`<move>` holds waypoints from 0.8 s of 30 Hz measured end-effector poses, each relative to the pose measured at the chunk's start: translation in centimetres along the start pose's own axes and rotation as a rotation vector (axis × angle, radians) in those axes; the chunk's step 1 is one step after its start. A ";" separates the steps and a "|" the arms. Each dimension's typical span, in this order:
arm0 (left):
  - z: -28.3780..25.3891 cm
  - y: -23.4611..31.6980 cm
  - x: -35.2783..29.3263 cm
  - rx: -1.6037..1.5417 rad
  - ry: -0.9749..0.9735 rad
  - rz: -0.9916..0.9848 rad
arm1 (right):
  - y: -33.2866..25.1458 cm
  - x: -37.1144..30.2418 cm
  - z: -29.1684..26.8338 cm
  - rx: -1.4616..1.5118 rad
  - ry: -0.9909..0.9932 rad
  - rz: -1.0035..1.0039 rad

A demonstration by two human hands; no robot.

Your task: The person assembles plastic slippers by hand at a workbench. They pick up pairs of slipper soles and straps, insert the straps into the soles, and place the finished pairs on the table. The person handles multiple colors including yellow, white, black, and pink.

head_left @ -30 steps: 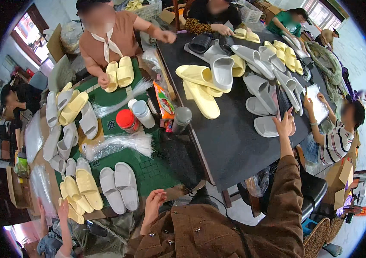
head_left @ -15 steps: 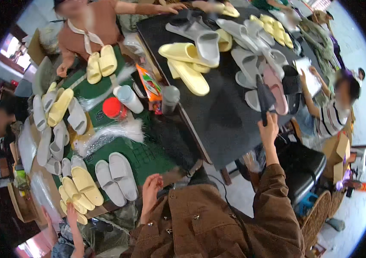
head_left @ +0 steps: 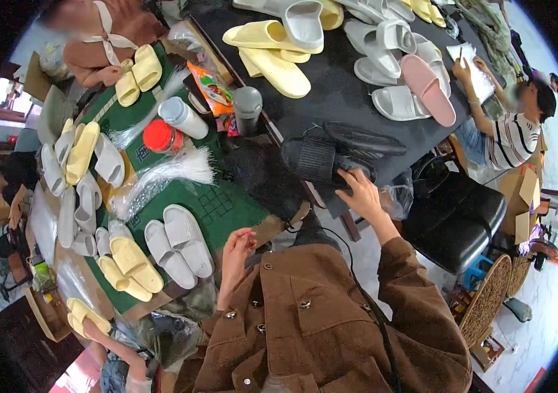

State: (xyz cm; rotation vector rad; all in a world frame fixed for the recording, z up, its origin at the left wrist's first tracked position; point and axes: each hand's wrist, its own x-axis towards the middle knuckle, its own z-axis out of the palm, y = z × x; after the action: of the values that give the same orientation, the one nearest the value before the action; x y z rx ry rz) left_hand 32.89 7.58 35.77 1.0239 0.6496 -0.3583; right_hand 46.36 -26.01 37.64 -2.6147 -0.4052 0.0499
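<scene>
Near the front edge of the black table [head_left: 338,78], two black slippers [head_left: 317,159] lie close together. The right hand [head_left: 360,194] touches one with bent fingers; I can't tell if it grips. The left hand [head_left: 238,248], loose and half open, is left of the table's near corner. A careless push could knock a slipper off the table.

From my head, the fisheye looks down, my jacket [head_left: 318,301] close at six o'clock. My right hand [head_left: 362,195] is near at three, the black table [head_left: 325,98] farther at one.
</scene>
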 end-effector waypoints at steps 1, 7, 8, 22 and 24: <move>0.2 -0.1 0.0 0.005 -0.010 -0.003 | 0.1 0.1 -0.2 0.028 -0.020 0.021; 4.7 1.3 2.1 0.222 -0.132 0.056 | 0.7 3.8 -4.0 -0.223 0.338 0.120; 5.5 1.0 3.1 0.272 -0.175 0.086 | 1.5 4.8 -4.3 -0.225 0.342 0.136; 15.3 1.5 5.2 0.759 -0.276 0.424 | 9.8 13.9 -3.1 -0.248 0.076 0.068; 15.4 2.2 5.2 0.770 -0.272 0.406 | 9.8 14.8 -2.6 -0.190 0.003 -0.003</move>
State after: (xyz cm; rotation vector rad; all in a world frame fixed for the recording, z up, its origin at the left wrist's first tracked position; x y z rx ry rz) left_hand 43.15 -4.74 39.40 1.7642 0.0250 -0.3860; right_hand 63.47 -31.09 35.84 -2.8006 -0.4316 0.0067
